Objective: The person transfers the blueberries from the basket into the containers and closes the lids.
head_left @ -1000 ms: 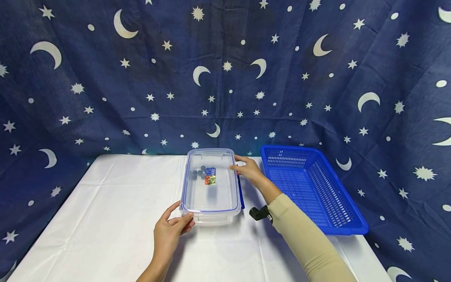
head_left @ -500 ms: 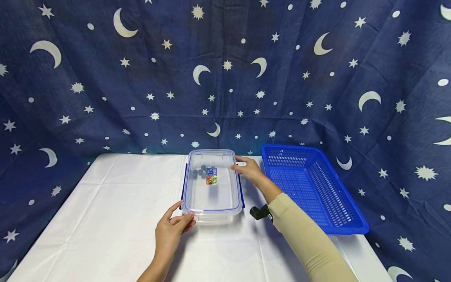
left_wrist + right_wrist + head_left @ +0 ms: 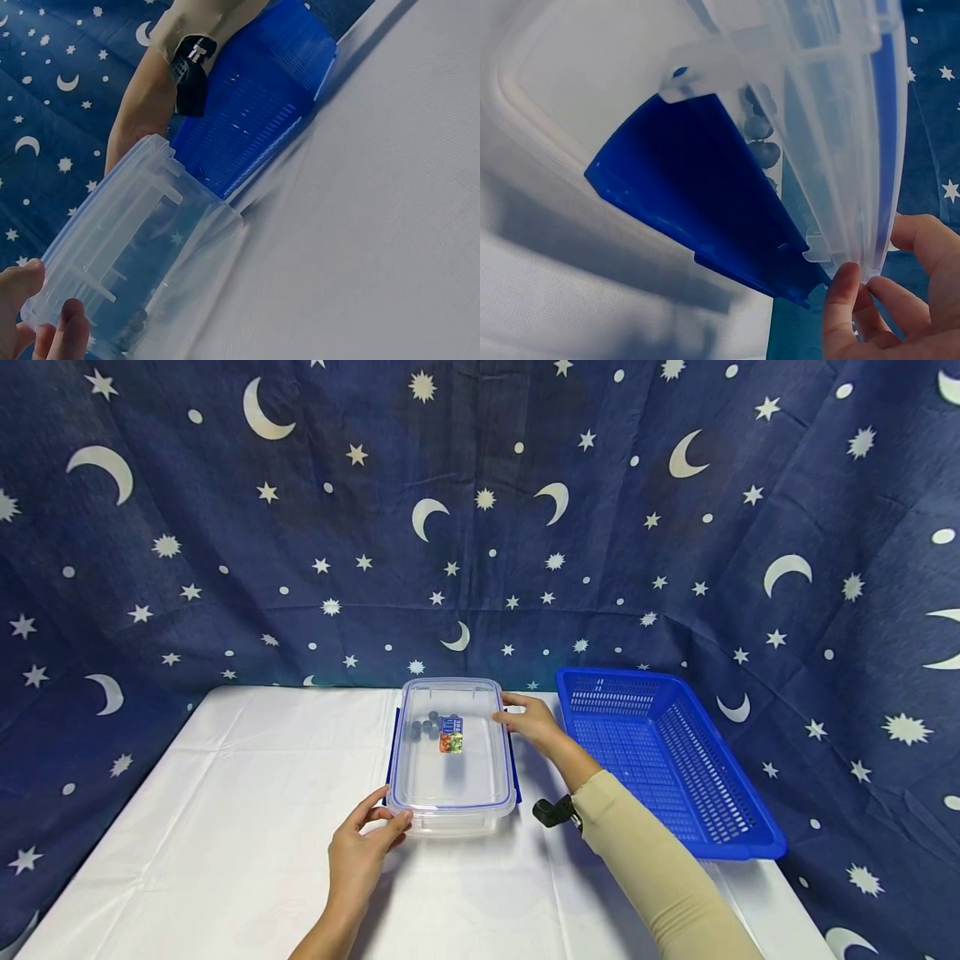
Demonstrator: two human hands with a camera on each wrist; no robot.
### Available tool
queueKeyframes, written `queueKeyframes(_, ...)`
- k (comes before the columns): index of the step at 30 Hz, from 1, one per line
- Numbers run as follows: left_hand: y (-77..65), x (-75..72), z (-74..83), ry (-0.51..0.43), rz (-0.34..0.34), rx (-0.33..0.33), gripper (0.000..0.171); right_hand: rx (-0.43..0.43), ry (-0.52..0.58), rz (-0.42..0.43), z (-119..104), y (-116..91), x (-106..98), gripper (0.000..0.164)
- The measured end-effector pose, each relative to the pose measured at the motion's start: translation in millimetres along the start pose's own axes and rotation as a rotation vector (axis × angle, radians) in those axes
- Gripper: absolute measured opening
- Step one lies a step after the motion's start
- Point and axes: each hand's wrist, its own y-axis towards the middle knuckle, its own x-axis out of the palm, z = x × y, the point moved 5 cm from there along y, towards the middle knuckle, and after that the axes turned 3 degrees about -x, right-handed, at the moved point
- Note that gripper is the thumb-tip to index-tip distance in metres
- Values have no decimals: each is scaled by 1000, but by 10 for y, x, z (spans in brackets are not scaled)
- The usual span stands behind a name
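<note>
A clear plastic food container (image 3: 461, 827) stands on the white table, its transparent lid (image 3: 450, 781) lying over the top. The lid has a blue seal line and a colourful label (image 3: 451, 735). Several round dark fruits, like blueberries (image 3: 763, 154), show inside. My left hand (image 3: 360, 856) pinches the lid's near left corner, thumb on top and fingers below the rim. At the far right corner my right hand (image 3: 531, 722) pinches the lid's edge. A blue side latch (image 3: 686, 187) hangs down, unfastened, on the right; the left latch (image 3: 392, 752) also sticks out beside the box.
A blue perforated basket (image 3: 637, 760) stands to the right, near my right forearm. A dark blue curtain (image 3: 337, 527) with moons and stars hangs behind the white-covered table (image 3: 225, 827). A black wrist strap (image 3: 553, 812) sits under the right sleeve.
The lid has shifted slightly to the right, and the left blue latch has come into view beside it. Both hands keep their hold at the corners; the last half second shows almost no movement.
</note>
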Motion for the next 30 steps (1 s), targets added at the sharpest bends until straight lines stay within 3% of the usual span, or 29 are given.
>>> queueKeyframes(12, 34, 7, 16, -50, -6, -17, 58, 3, 49, -17, -1, 5, -15, 55)
queueKeyframes(30, 55, -12, -36, -34, -8, -17, 55, -4, 37, -27, 63, 22, -8, 53)
